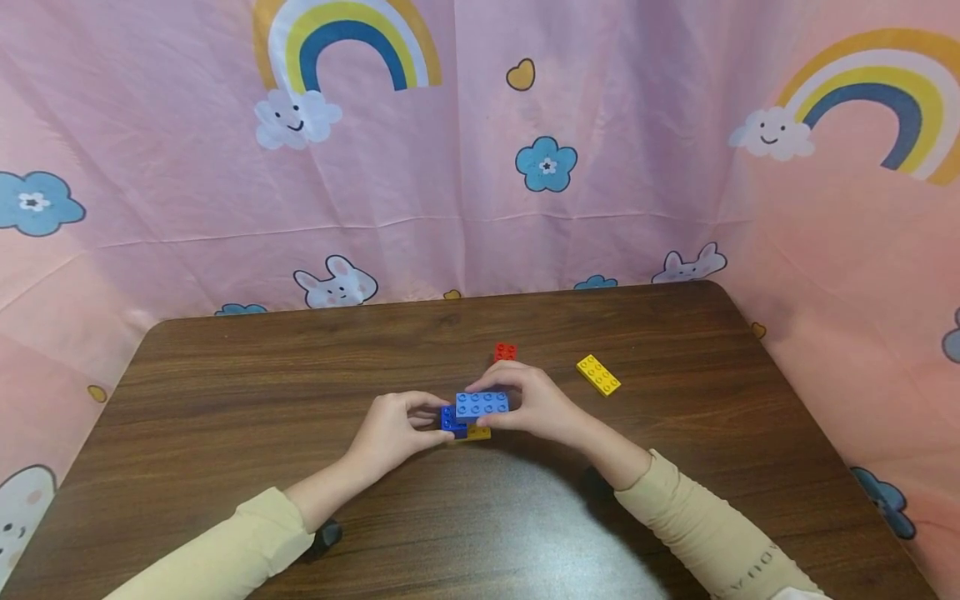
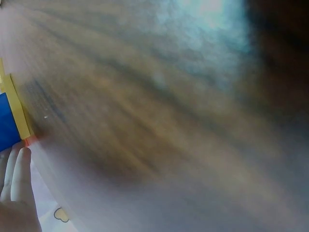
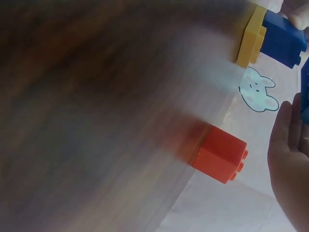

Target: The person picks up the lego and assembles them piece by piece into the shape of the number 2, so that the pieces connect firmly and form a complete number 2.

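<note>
While the left hand (image 1: 385, 431) pinches the dark-blue block (image 1: 452, 425), the right hand (image 1: 543, 406) grips the light-blue block (image 1: 482, 406). Keeping both level looks wise.

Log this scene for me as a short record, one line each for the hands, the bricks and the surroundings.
Left hand: grips the dark blue brick
Right hand: holds the light blue brick above the dark blue one
Lower yellow brick: under the dark blue brick
Red brick: on the table, partly hidden by the right hand in the head view
Loose yellow brick: right of the red one, studs up
Table: brown, wood-grained
Backdrop: cloth printed with rainbows and rabbits
</note>
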`<act>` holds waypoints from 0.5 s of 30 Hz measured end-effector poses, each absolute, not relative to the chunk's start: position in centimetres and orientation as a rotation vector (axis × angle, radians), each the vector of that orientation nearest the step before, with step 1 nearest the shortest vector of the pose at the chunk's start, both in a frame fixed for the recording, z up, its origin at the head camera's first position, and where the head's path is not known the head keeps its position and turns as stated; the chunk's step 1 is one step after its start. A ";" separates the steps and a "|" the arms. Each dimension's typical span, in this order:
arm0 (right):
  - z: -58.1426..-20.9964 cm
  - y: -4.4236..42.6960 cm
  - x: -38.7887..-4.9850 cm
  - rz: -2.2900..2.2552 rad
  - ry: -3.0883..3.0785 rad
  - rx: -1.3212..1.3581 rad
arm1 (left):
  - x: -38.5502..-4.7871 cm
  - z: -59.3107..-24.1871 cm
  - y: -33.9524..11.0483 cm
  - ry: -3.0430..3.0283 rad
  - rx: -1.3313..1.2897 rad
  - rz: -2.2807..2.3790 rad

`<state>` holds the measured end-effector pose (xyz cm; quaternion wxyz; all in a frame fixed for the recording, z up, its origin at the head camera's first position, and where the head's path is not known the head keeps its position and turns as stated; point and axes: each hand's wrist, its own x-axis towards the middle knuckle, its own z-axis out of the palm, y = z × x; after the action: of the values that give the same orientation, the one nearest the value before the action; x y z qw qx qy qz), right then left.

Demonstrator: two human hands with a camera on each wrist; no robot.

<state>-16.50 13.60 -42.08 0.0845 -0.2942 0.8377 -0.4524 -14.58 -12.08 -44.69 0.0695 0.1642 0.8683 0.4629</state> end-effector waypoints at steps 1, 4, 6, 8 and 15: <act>-42.1 13.5 -16.5 -1.346 2.498 -0.882 | -14.6 -44.7 -12.1 2.613 0.490 1.390; -42.0 13.2 -16.5 -1.337 2.500 -0.905 | -14.6 -44.7 -12.1 2.608 0.485 1.387; -42.0 13.1 -16.5 -1.329 2.504 -0.920 | -14.5 -44.6 -12.1 2.606 0.482 1.389; -42.0 12.9 -16.5 -1.319 2.509 -0.933 | -14.5 -44.6 -12.0 2.604 0.485 1.393; -42.1 12.5 -16.6 -1.299 2.505 -0.948 | -14.5 -44.5 -12.0 2.609 0.486 1.389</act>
<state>-16.55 12.54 -42.09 0.0824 -0.3173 0.8387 -0.4348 -14.46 -12.02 -44.49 0.0732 0.1617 0.8686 0.4626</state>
